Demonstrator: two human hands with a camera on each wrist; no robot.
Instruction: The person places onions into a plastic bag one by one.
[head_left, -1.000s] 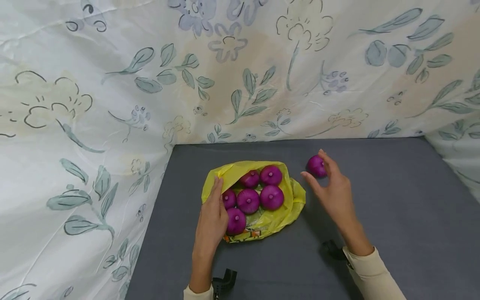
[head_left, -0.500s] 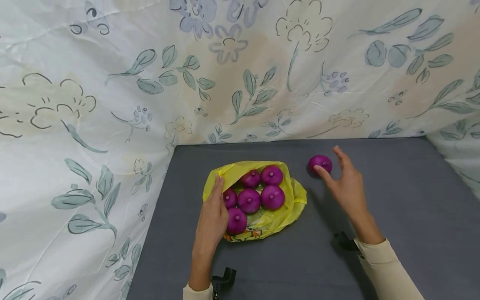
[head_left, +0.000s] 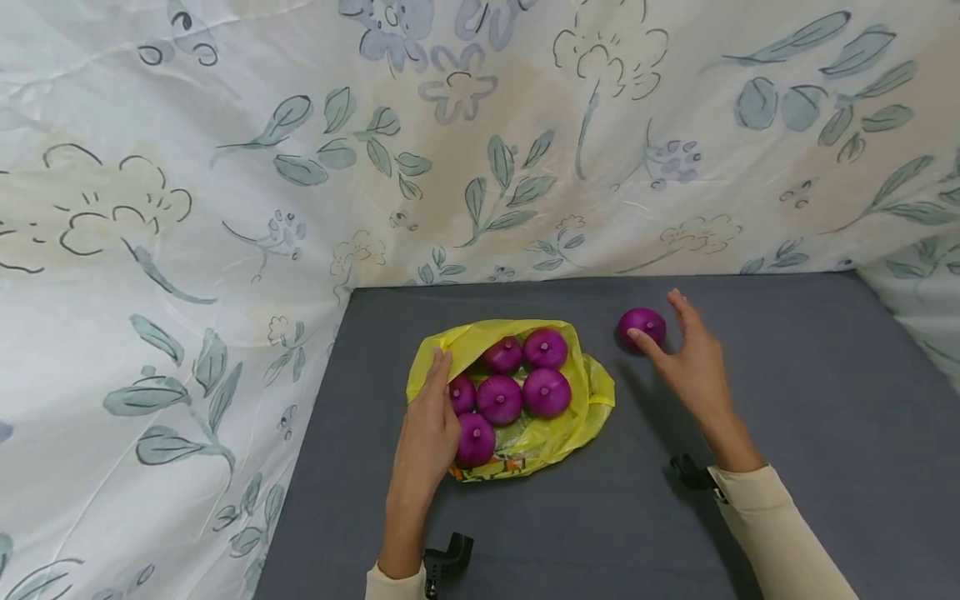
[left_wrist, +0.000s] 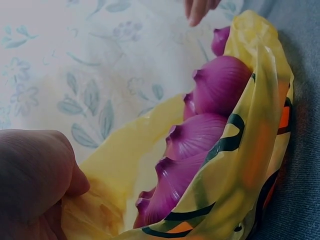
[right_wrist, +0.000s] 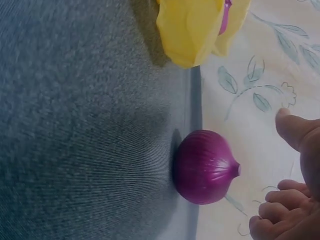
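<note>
A yellow plastic bag [head_left: 594, 398] lies with its mouth spread, and several purple onions [head_left: 547, 392] sit inside it. My left hand [head_left: 423, 446] pinches the bag's left edge; in the left wrist view its thumb [left_wrist: 75, 180] presses on the yellow film. One lone onion [head_left: 643, 325] stands on the table right of the bag, stem end up. Beside it is my right hand [head_left: 699, 371], thumb and fingers spread apart. In the right wrist view a gap shows between that onion [right_wrist: 205, 167] and the fingers [right_wrist: 282, 207], which hold nothing.
The dark grey table [head_left: 540, 542] meets a white floral cloth [head_left: 450, 167] hanging along its back and left side. More of the cloth [head_left: 926, 292] hangs at the right. Black wrist mounts [head_left: 448, 557] are strapped below both hands.
My right hand has moved right, so its fingers no longer overlap the lone onion's side; over the last half second it stays nearly still. The left hand keeps its hold on the bag.
</note>
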